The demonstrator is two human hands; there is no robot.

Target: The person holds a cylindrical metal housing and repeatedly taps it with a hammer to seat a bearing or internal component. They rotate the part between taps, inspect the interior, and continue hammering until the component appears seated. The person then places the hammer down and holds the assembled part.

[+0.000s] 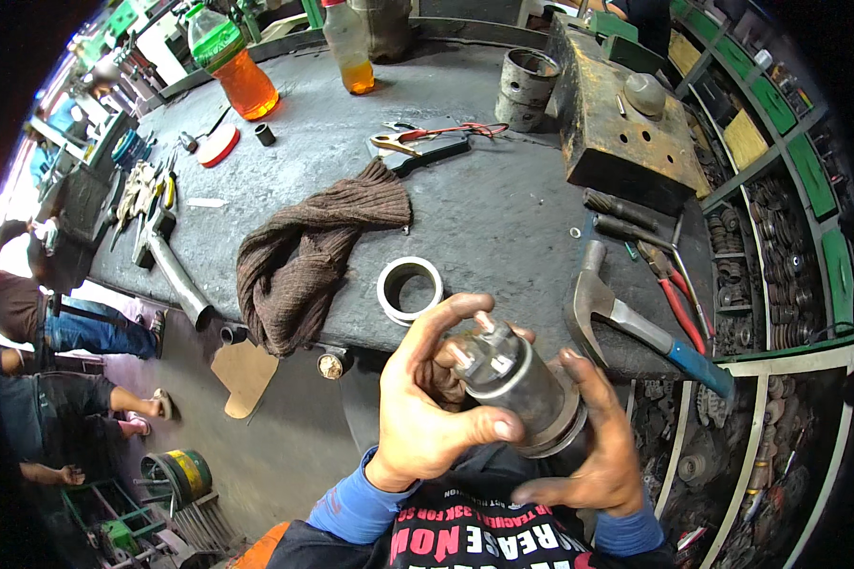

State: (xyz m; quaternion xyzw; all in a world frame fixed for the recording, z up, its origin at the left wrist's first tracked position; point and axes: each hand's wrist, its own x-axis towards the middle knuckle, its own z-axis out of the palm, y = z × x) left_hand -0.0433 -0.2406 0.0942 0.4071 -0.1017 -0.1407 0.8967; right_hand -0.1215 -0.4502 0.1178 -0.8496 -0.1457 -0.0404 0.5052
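Both hands hold a starter solenoid, a dark metal cylinder tilted over the bench's near edge. Two copper studs stick out of its upper left end. My left hand is closed around the stud end, with the thumb lying along the body. At the wider, flanged lower right end, my right hand grips with curled fingers; part of that end is hidden. Just beyond my left fingertips a pale metal ring stands on the dark workbench. Left of the ring lies a crumpled brown knitted cloth.
At right lie a blue-handled hammer, red-handled pliers and metal rods. Behind them sits a rusty metal block beside a metal sleeve. Far left stands a bottle of orange liquid. A pipe reaches the left edge.
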